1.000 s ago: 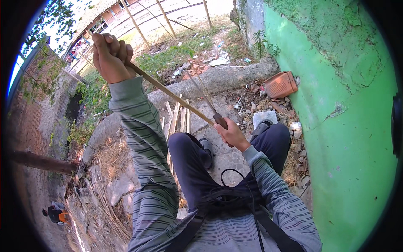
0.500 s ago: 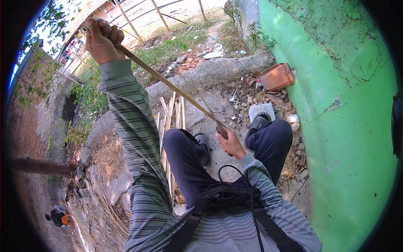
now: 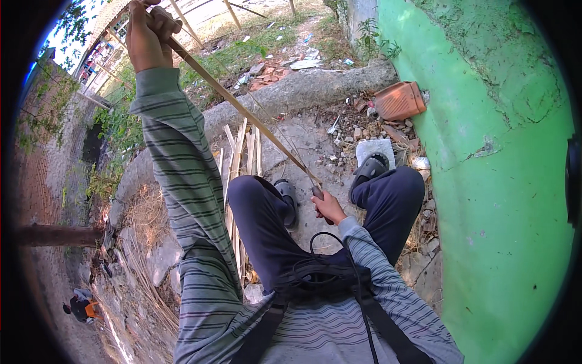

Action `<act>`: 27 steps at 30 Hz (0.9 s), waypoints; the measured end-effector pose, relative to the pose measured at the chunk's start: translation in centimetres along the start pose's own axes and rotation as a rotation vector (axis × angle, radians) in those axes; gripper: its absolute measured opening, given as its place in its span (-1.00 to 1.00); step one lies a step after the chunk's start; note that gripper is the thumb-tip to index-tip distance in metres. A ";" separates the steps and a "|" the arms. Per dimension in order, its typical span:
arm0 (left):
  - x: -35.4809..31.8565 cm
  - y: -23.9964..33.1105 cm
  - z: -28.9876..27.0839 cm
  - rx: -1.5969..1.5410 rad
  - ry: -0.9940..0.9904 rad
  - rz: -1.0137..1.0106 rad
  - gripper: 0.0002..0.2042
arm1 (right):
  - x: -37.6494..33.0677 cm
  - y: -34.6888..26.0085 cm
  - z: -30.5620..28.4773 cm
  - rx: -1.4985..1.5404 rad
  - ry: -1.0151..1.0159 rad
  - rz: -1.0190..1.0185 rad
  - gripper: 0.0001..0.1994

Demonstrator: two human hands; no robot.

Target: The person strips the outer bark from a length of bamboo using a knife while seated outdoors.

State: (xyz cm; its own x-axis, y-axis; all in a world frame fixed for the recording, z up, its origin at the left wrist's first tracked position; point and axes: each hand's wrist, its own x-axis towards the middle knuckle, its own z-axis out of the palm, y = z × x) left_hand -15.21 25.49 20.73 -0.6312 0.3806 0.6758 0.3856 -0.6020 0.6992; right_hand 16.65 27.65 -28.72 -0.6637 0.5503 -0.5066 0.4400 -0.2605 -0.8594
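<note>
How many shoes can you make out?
2. Left shoe on the ground, right of the pale strips; right shoe overlapping the white slab. More may be hidden: the distant person's feet can't be made out.

The long strip (image 3: 245, 113) looks like smooth, matt wood or bamboo, and the knife handle (image 3: 317, 192) like dark wood. The sleeve (image 3: 182, 145) is soft, matt knit cloth; the trousers (image 3: 391, 209) are plain matt fabric. Smooth, slightly glossy paint covers the green wall (image 3: 485, 212), flaking to rough plaster higher up. The curved ridge (image 3: 303, 91) looks coarse and stony.
</note>
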 end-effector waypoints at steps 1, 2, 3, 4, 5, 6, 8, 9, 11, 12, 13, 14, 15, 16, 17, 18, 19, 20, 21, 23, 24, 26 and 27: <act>1.0 0.6 -1.0 0.045 -0.192 -0.026 -0.43 | 0.3 0.3 0.2 -0.002 -0.007 -0.004 -0.69; 1.3 0.4 -1.9 0.052 -0.189 -0.021 -0.43 | 0.6 0.6 0.4 0.018 -0.009 0.009 -0.68; 1.4 0.2 -2.6 0.051 -0.219 0.000 -0.34 | 1.0 0.8 0.4 0.038 -0.010 0.021 -0.68; 0.5 -1.8 -1.4 0.009 -0.257 -0.002 -0.24 | 1.5 1.9 -1.0 0.038 0.023 0.038 -0.68; -0.3 -1.7 -1.2 0.074 -0.147 0.022 -0.12 | 1.8 1.8 -1.3 0.063 0.011 0.037 -0.68; -1.0 -1.6 -1.6 0.077 -0.147 0.026 -0.12 | 2.0 1.7 -1.4 0.089 0.002 0.036 -0.69; -2.9 -2.0 -3.6 -0.168 0.155 0.002 -0.19 | 1.6 0.6 -1.0 0.081 0.007 0.033 -0.69; -4.2 -3.4 -4.5 -0.171 0.253 -0.045 -0.22 | 1.5 0.7 -1.4 0.117 0.050 0.042 -0.68; -7.4 -6.0 -6.4 -0.070 0.320 -0.146 -0.28 | 1.4 0.3 -1.7 0.157 0.086 0.040 -0.67; -9.5 -7.4 -7.9 0.039 0.304 -0.204 -0.31 | 1.3 0.0 -1.5 0.175 0.090 0.045 -0.66; -11.6 -9.0 -8.6 0.112 0.178 -0.316 -0.40 | 1.2 -0.2 -1.6 0.196 0.108 0.048 -0.64; -13.5 -10.3 -7.7 0.173 0.059 -0.453 -0.47 | 1.2 -0.1 -1.9 0.195 0.117 0.046 -0.64; -15.7 -11.9 -6.6 0.207 -0.068 -0.534 -0.48 | 1.2 0.0 -2.2 0.172 0.172 0.040 -0.63; -17.5 -13.9 -6.4 0.213 -0.275 -0.497 -0.44 | 1.2 0.0 -2.2 0.147 0.216 0.030 -0.62; -19.1 -16.1 -6.2 0.306 -0.424 -0.463 -0.39 | 1.2 -0.2 -2.1 0.143 0.215 0.026 -0.62; -20.7 -17.8 -5.0 0.356 -0.503 -0.510 -0.38 | 1.2 -0.1 -2.4 0.148 0.243 0.040 -0.62; -22.2 -18.3 -3.2 0.324 -0.531 -0.582 -0.34 | 1.1 0.1 -2.7 0.154 0.271 0.056 -0.61; -23.2 -18.2 -2.2 0.323 -0.585 -0.602 -0.31 | 1.0 -0.1 -2.5 0.150 0.272 0.055 -0.61; -24.5 -18.8 -1.6 0.328 -0.564 -0.600 -0.31 | 0.7 -0.4 -2.2 0.151 0.270 0.052 -0.63; -26.0 -19.3 -0.3 0.331 -0.541 -0.597 -0.31 | 0.6 -0.4 -2.1 0.150 0.269 0.047 -0.66; -26.3 -19.1 0.6 0.418 -0.610 -0.504 -0.33 | 0.6 -0.3 -2.1 0.146 0.259 0.048 -0.65; -26.6 -18.9 1.5 0.511 -0.672 -0.409 -0.35 | 0.6 -0.3 -2.0 0.138 0.241 0.048 -0.65; -26.6 -18.8 1.9 0.466 -0.671 -0.366 -0.39 | 0.6 -0.3 -2.1 0.083 0.228 0.023 -0.62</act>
State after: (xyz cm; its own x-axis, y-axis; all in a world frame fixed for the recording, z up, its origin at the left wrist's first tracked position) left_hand -4.41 28.02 -9.96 -0.2988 0.9112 0.2835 0.5638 -0.0711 0.8229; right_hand 17.38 29.71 -28.66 -0.4961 0.7060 -0.5054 0.3962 -0.3338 -0.8553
